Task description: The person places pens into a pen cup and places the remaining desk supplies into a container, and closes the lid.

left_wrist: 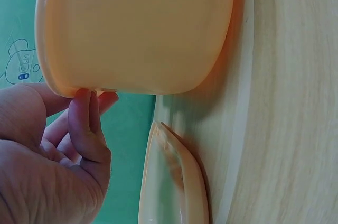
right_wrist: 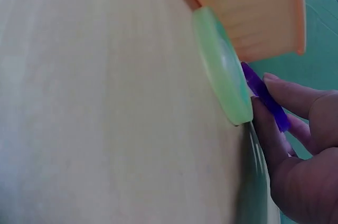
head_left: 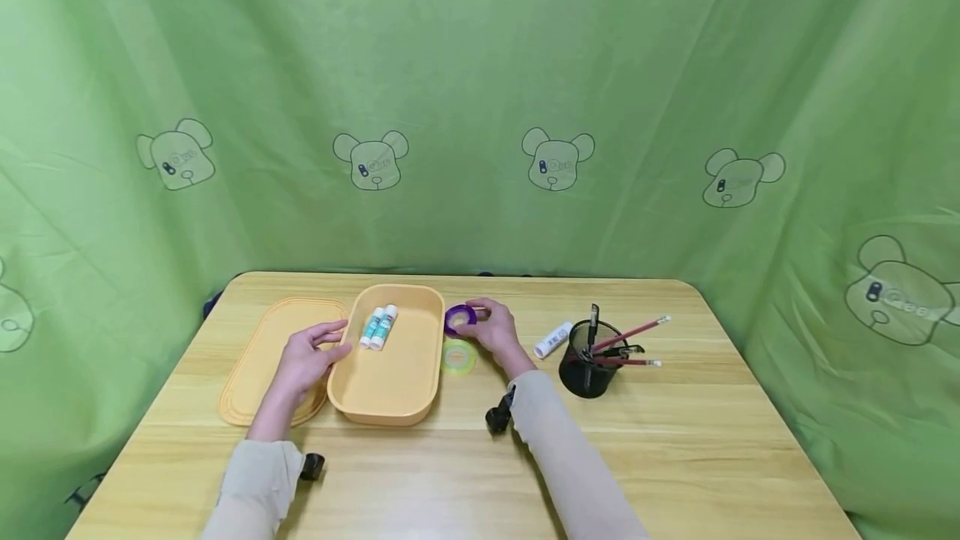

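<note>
My left hand (head_left: pixel 303 361) is at the left side of a peach plastic box (head_left: pixel 390 390), fingers loosely extended; its fingertips touch the outer wall near the rim, as the left wrist view shows at the hand (left_wrist: pixel 58 155). Two glue sticks (head_left: pixel 378 327) with white caps and teal labels lie side by side inside the box. Beyond the box's right wall, my right hand (head_left: pixel 497 336) pinches a purple tape roll (head_left: pixel 451 321) between thumb and fingers. In the right wrist view the purple roll (right_wrist: pixel 266 97) is tilted. A pale green tape roll (head_left: pixel 458 357) lies flat closer to me.
The peach lid (head_left: pixel 258 357) lies left of the box, partly under my left forearm. To the right, a white glue stick (head_left: pixel 553 340) rests beside a black mesh pen cup (head_left: pixel 587 377) with pencils and pens protruding. A green curtain (head_left: pixel 465 107) surrounds the wooden table (head_left: pixel 675 457).
</note>
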A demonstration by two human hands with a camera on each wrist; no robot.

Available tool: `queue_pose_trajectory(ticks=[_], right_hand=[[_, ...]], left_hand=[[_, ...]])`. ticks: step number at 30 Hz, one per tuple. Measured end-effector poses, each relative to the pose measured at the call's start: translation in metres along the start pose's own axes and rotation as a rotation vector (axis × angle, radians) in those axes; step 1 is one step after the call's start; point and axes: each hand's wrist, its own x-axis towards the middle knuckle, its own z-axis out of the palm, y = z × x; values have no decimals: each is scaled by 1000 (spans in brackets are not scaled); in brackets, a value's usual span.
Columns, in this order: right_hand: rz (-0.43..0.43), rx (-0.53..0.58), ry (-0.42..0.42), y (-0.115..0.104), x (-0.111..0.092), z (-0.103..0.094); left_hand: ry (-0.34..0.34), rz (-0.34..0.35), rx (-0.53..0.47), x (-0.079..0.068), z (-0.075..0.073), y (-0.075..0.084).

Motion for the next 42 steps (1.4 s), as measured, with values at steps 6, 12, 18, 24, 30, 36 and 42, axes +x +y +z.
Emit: queue_pose_trajectory(ticks=[6,12,18,24,30,36,42], right_hand=[[50,152,23,-6,0,-6],[58,221,25,-17,-1,-10],[57,240,53,-24,-3,-11],[52,317,107,-27,-4,-13],[32,505,39,-39,-12,-6],[37,679,-66,-54,-20,13],[81,797,-146,-68,-26,33]], left_hand=[[-5,-4,7,-1,0,2],[2,-2,14,0,0,1],[3,-2,20,0,-1,-1],[-3,-1,17,0,-1,-1],[0,0,20,0,-1,0],[-5,-4,17,0,0,0],[-2,-8,11,0,1,0]])
